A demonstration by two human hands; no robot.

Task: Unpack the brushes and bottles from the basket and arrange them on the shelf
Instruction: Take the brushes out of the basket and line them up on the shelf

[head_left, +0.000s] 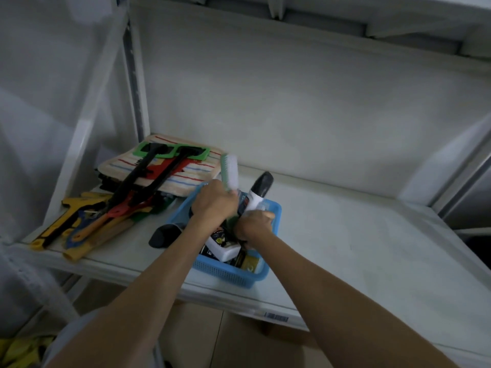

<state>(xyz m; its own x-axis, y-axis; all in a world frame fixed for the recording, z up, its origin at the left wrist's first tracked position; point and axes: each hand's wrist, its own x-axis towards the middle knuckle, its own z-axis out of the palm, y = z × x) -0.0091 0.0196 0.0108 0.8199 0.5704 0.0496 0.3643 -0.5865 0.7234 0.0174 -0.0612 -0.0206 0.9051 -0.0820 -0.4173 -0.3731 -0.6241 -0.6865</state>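
Two bare forearms reach up from the bottom edge toward a blue plastic basket (225,274) with perforated mesh walls, which sits near the front edge of the white shelf (372,248). Inside it, close to the front wall, lie a white squeeze bottle (221,248) with a printed label and some dark and yellow packages, too jumbled to count. Just left of the basket a black rounded cap (162,235) of another bottle rests on the shelf.

The left hand (214,203) is closed around the handle of a scrub brush (229,171) with a green back and white bristles, held upright above the basket's far half. The right hand (255,224) is curled around the base of a white bottle with a black domed cap (259,189), tilted up over the basket.

Farther left, a pile of long-handled tools (87,221) in yellow, red, black and wood fans across the shelf. Beyond it lies a folded cloth (186,179), cream with red and blue stripes, carrying two black-handled scrubbers with green rectangular heads (172,151).
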